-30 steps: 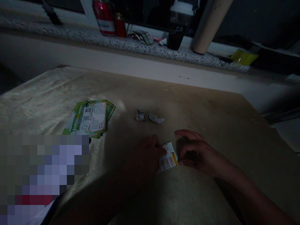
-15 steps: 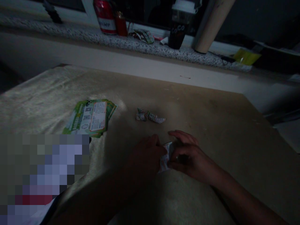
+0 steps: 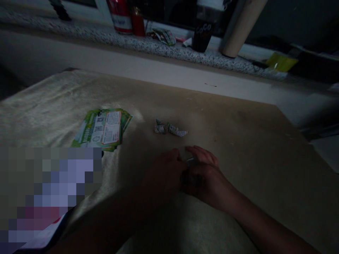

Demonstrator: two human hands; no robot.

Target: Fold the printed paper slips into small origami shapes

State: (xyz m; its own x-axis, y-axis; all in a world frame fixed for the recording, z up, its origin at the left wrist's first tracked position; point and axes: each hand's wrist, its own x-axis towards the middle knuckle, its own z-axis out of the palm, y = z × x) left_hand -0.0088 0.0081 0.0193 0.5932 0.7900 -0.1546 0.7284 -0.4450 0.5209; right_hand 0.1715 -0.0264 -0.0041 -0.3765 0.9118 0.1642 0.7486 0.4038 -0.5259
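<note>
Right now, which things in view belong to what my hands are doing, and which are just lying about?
In use:
- paper, mostly hidden between your left hand and right hand

Apparently just lying about:
- green leaflets and crumpled scraps, on the table
- red can, dark cup, cardboard tube, on the sill

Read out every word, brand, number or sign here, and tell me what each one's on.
"CoCo": on the dark cup on the windowsill.
Red can: lettering too blurred to read.
Stack of green cards: printing too small and blurred to read.
Crumpled scraps: printing too small to read.
Small paper between the left hand and right hand: mostly hidden, nothing readable.
</note>
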